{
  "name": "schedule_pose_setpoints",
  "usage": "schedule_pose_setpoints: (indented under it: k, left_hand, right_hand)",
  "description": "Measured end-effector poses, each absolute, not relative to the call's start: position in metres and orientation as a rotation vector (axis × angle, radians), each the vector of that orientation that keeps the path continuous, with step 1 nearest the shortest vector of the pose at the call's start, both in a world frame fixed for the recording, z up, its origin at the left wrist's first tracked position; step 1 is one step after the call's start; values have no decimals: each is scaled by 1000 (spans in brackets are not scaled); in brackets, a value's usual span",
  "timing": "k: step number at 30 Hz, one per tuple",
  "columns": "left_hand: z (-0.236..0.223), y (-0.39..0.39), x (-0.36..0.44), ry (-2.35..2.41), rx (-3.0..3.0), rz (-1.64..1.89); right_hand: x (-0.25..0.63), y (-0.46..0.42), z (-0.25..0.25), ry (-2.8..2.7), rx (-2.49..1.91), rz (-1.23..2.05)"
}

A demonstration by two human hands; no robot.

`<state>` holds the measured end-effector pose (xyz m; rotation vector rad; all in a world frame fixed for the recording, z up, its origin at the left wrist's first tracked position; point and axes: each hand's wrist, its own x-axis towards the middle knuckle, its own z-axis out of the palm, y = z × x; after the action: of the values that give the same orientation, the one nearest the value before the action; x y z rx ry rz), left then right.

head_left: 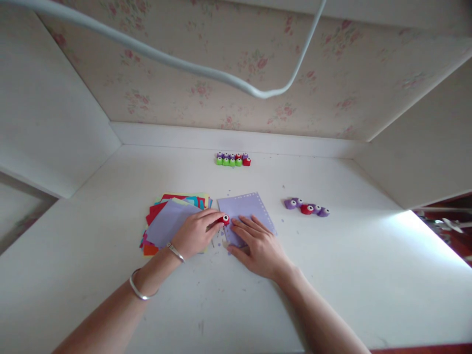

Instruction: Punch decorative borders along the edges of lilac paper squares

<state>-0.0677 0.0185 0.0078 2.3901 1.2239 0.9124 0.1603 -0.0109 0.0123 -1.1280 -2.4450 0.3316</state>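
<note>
A red craft punch (224,220) with a white round button is pinched in my left hand (197,230), at the left edge of a purple sheet of paper (248,204). Rows of small punched holes run along the sheet's top and right edges. My right hand (260,248) lies on the sheet with its fingers stretched out, pressing it to the table. Beneath and beside my left hand is a fanned stack of coloured paper (162,223), purple on top. Tiny purple paper bits lie around the sheet's lower left corner.
Purple and red craft punches (307,209) sit in a loose group to the right. Further back, two rows of green, purple and red punches (232,161) stand near the wall. A white cable (206,73) hangs across the top, and white panels flank the white table (177,305).
</note>
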Motion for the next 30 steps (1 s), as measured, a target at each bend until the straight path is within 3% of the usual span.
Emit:
schedule_pose_setpoints:
  k: [16, 30]
  left_hand:
    - [16, 21, -66, 1264, 2262, 853]
    - [48, 48, -58, 1325, 2064, 347]
  right_hand:
    - [160, -11, 9, -2464, -1134, 336]
    - [160, -12, 9, -2433, -1146, 332]
